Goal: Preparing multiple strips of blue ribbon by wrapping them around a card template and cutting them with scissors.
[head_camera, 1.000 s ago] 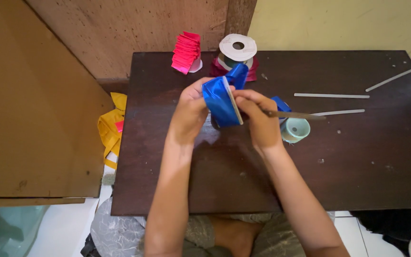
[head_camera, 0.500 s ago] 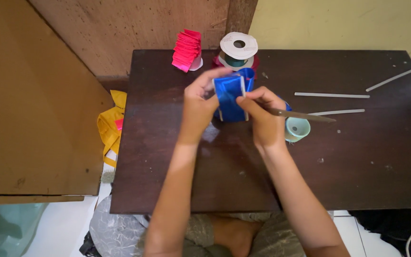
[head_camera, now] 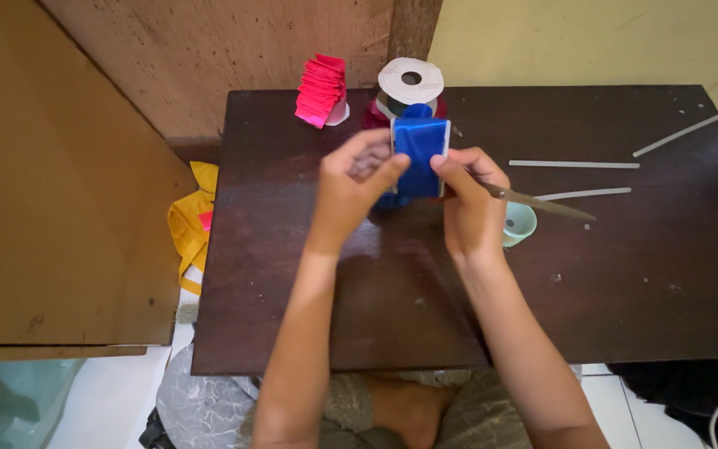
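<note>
A blue ribbon wound around a flat white card (head_camera: 420, 155) is held up above the dark wooden table (head_camera: 625, 274). My left hand (head_camera: 357, 187) pinches the card's left edge with thumb and fingers. My right hand (head_camera: 471, 204) grips its right edge and also carries scissors (head_camera: 542, 202), whose blades point right. More blue ribbon hangs below the card, behind my hands.
A white ribbon spool (head_camera: 410, 83) and a stack of pink folded ribbon pieces (head_camera: 320, 90) stand at the table's far edge. A small pale green cup (head_camera: 519, 223) sits beside my right hand. Thin white sticks (head_camera: 573, 164) lie to the right. A brown board (head_camera: 51, 183) stands left.
The card with blue ribbon has turned from an angled, edge-on pose to flat and upright facing me. Both hands have shifted slightly upward and apart onto its side edges.
</note>
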